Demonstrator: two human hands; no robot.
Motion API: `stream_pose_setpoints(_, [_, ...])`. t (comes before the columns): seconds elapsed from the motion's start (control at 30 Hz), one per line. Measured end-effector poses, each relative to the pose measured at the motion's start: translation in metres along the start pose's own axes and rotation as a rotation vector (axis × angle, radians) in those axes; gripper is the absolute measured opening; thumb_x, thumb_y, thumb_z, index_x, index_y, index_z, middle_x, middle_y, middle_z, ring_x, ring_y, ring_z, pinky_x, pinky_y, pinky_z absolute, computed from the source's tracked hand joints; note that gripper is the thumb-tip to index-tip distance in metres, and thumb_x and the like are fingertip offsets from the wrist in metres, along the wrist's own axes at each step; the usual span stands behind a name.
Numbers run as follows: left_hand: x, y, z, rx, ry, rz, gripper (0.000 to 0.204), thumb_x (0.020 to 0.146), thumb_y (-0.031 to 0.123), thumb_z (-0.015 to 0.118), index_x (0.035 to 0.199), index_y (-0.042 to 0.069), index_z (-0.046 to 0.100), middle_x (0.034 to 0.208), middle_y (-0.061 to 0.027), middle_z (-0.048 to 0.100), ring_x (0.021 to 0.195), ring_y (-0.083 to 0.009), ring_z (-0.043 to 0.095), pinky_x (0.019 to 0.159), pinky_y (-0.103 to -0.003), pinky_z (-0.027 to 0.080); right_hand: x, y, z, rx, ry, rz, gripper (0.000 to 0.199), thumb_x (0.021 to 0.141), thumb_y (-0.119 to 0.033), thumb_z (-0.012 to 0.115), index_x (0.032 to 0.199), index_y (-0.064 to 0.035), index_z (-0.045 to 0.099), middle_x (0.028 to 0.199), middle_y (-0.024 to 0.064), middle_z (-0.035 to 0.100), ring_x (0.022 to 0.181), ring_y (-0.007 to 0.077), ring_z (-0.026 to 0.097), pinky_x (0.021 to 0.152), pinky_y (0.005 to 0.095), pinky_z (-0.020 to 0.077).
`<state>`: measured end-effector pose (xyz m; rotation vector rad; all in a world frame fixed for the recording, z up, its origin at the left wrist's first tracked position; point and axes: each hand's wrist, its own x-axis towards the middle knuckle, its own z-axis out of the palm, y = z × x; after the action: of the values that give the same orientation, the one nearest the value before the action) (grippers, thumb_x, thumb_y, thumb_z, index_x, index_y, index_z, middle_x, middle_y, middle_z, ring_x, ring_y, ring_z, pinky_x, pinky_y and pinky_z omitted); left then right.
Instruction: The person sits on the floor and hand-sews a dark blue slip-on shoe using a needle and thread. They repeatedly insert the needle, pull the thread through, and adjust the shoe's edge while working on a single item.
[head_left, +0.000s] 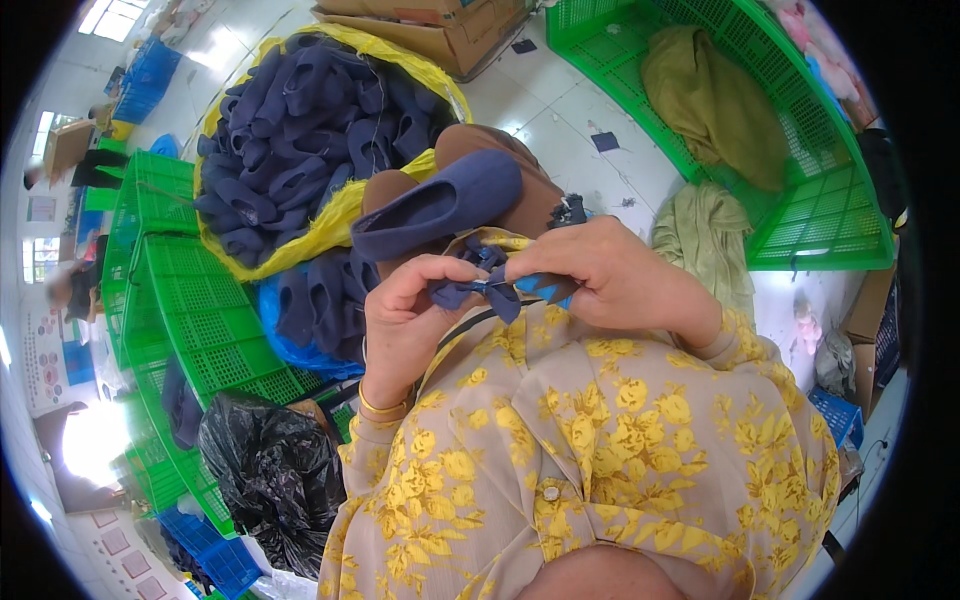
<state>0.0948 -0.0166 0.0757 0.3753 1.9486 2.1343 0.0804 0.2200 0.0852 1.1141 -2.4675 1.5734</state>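
My left hand (412,318) pinches a navy fabric bow (458,294) in front of my chest, thumb and forefinger together. Closed around a small tool with blue handles (545,289), probably thread snips, my right hand (612,272) is close beside it. A thin metal tip from that tool seems to meet the middle of the bow; my fingers hide most of its body. Across my brown-clad knees lies a navy slip-on shoe (440,208), touched by neither hand. Small dark scraps (568,211) show just beyond my right knuckles.
A yellow sack (440,85) full of navy shoes stands ahead left. Green crates (205,330) and a black plastic bag (270,460) are at my left. At the right, a green crate (820,235) holds olive cloth (715,105). Cardboard boxes (480,40) stand at the back.
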Motion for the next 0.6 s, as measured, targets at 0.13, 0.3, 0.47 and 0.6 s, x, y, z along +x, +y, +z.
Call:
stream_pose_setpoints(0.13, [0.0,-0.002,0.001,-0.025,0.001,-0.023,0.025,0.078,-0.014,0.068,0.099,-0.002,0.062,0.101,-0.01,0.067,0.095,-0.0162,0.064,0.086,-0.029,0.053,-0.001,0.0,0.002,0.093,-0.011,0.042,0.041,0.067,0.009,0.056,0.104,-0.007,0.066,0.081,0.0126,0.065,0.075,0.0314,0.064,0.064,0.0374,0.05])
stream_pose_setpoints(0.3, [0.001,-0.002,-0.002,0.068,-0.037,0.072,0.022,0.076,-0.016,0.067,0.093,-0.001,0.064,0.099,-0.0107,0.067,0.094,-0.0183,0.064,0.086,-0.031,0.053,0.0,-0.01,-0.012,0.056,-0.063,0.084,0.043,0.067,0.009,0.056,0.105,-0.0087,0.066,0.082,0.0117,0.065,0.075,0.0315,0.064,0.064,0.0369,0.0499])
stream_pose_setpoints(0.47, [0.001,0.003,-0.005,0.136,-0.094,0.141,0.019,0.077,-0.015,0.066,0.09,-0.001,0.065,0.097,-0.0116,0.068,0.093,-0.0198,0.065,0.084,-0.03,0.052,0.0,-0.012,-0.017,0.004,-0.072,0.028,0.044,0.066,0.008,0.058,0.106,-0.0081,0.067,0.084,0.0113,0.067,0.077,0.0317,0.065,0.065,0.0375,0.0508])
stream_pose_setpoints(0.6, [0.002,0.003,-0.009,0.178,-0.137,0.177,0.02,0.077,-0.015,0.066,0.091,-0.001,0.067,0.098,-0.0113,0.069,0.092,-0.0199,0.066,0.083,-0.029,0.052,0.001,-0.011,-0.014,-0.041,-0.083,-0.04,0.042,0.064,0.007,0.06,0.104,-0.0063,0.067,0.086,0.0106,0.068,0.079,0.0312,0.065,0.065,0.0383,0.0519])
